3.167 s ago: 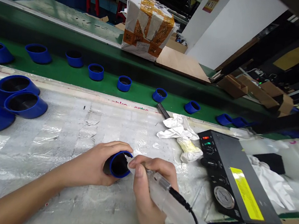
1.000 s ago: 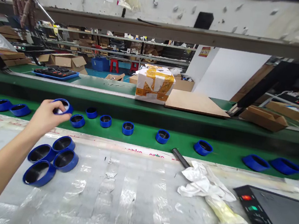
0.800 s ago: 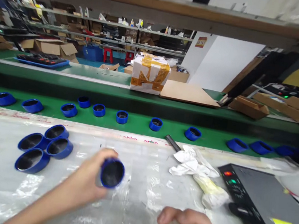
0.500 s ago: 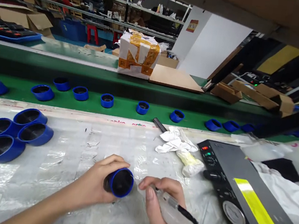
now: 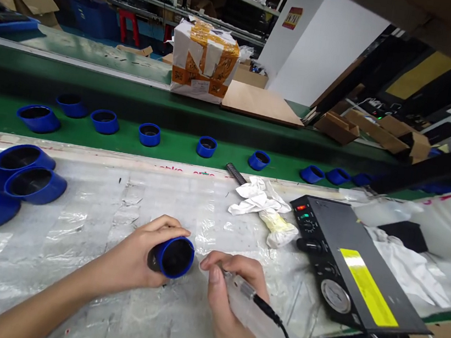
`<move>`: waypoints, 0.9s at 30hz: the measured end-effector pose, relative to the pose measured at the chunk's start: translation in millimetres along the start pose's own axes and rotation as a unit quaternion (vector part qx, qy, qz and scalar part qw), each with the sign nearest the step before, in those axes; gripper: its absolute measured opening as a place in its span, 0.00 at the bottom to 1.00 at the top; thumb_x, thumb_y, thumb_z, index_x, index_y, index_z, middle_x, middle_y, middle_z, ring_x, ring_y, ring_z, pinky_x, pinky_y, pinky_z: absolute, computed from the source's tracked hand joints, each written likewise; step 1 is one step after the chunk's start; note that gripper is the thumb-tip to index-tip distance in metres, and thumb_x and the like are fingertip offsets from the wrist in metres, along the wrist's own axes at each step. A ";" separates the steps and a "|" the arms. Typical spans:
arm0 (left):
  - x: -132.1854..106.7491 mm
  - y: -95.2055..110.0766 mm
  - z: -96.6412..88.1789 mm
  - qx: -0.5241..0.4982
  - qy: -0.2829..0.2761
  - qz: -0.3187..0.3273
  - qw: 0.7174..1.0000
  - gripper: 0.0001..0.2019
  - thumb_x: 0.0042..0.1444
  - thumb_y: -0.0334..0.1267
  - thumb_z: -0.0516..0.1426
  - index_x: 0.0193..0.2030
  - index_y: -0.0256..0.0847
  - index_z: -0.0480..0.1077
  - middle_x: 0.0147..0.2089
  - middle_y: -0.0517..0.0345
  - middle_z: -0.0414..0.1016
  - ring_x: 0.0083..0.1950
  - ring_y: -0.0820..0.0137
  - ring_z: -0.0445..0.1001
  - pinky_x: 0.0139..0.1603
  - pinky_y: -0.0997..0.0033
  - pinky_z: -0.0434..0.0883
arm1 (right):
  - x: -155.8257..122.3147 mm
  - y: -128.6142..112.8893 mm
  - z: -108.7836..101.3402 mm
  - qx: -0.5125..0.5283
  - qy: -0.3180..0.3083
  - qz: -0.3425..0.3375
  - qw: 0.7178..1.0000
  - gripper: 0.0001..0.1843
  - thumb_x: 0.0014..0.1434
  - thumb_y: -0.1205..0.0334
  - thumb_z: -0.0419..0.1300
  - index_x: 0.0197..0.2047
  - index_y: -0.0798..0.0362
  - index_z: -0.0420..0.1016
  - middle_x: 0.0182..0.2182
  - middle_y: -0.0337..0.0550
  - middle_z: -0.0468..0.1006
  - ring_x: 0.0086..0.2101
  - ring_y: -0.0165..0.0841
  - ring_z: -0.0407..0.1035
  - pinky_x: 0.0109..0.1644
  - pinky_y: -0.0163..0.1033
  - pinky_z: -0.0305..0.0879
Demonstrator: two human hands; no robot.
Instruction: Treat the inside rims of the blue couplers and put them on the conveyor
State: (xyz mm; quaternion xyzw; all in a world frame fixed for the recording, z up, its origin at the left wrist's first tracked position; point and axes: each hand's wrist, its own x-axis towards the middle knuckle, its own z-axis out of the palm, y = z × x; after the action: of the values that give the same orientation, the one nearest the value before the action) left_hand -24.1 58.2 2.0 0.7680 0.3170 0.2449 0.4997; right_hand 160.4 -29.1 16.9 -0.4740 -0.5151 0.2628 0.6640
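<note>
My left hand [image 5: 148,253] is wrapped round a short blue cylindrical cup [image 5: 175,256] with a dark inside, tilted so its mouth faces me and to the right. Just to its right, my right hand [image 5: 229,297] grips a translucent dispensing syringe [image 5: 241,288] with a black hose [image 5: 278,320] at its end. Its tip points toward the cup's rim, with a small gap visible; the tip itself is hard to make out. Several similar blue cups [image 5: 36,185] stand grouped on the plastic-covered table [image 5: 97,196] at the left.
A dark control box [image 5: 350,263] with a gauge and lit display stands at the right. Crumpled white cloth [image 5: 261,198] lies beside it, near a black-handled tool [image 5: 235,173]. More blue cups [image 5: 207,146] stand along the green belt [image 5: 177,154]. A taped carton [image 5: 204,61] sits behind.
The whole view has shifted, so the scene sits farther left and higher. Both hands keep their grips, with the cup and syringe in nearly the same places relative to each other.
</note>
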 end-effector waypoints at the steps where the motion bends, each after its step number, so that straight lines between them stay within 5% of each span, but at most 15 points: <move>1: -0.2 0.3 -0.2 0.000 -0.001 -0.002 1.000 0.32 0.49 0.20 0.64 0.61 0.51 0.73 0.59 0.55 0.69 0.59 0.62 0.75 0.59 0.67 0.74 | -0.4 -0.3 0.2 -0.002 0.002 -0.001 1.000 0.07 0.77 0.58 0.63 0.45 0.46 0.68 0.36 0.37 0.80 0.38 0.32 0.77 0.44 0.36 0.73; 27: 2.0 2.5 -2.4 0.002 -0.003 0.015 1.000 0.27 0.53 0.24 0.67 0.59 0.49 0.74 0.59 0.55 0.70 0.61 0.61 0.74 0.61 0.68 0.74 | -23.1 -12.0 -0.8 -0.055 0.001 -0.002 0.999 0.08 0.72 0.70 0.62 0.44 0.47 0.69 0.34 0.39 0.81 0.33 0.33 0.78 0.40 0.37 0.74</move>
State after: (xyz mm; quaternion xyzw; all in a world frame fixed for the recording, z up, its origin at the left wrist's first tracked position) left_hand -23.9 60.4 5.3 0.7743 0.3044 0.2490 0.4957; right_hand 151.8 -53.7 17.6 -0.5086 -0.5294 0.2325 0.6380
